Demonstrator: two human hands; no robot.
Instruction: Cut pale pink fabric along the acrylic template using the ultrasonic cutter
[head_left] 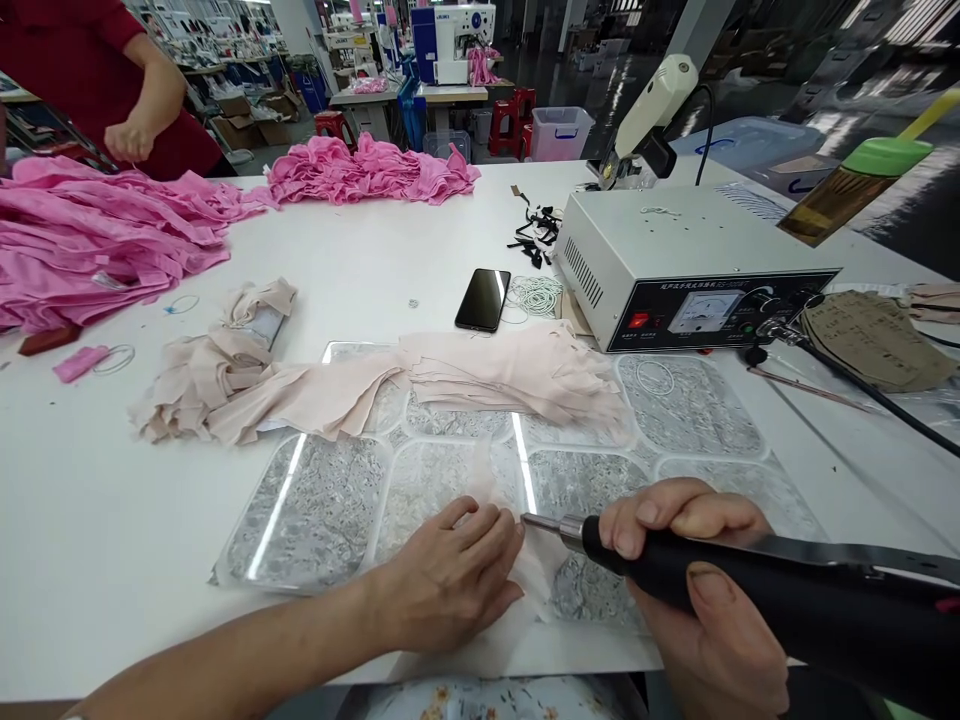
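My right hand [697, 570] is wrapped round a black ultrasonic welding gun [780, 585]. The gun's slim metal tip points left, close beside the fingers of my left hand [457, 570]. Those left fingers are curled together over a thin, pale pink fabric piece [536, 570], which lies on a grey marbled mat [307, 510]; the fingertips are partly hidden. Just beyond it rests a stack of pale pink fabric pieces [510, 375]. A crumpled heap of the same fabric [210, 375] sits to its left.
At the right stands the welder's control box [690, 265], a cable running from its front. A phone [483, 299], coiled thin cord [536, 296] and a tilted drink cup [847, 195] are near it. Bright pink fabric [97, 230] covers the far left, where another person [97, 80] stands.
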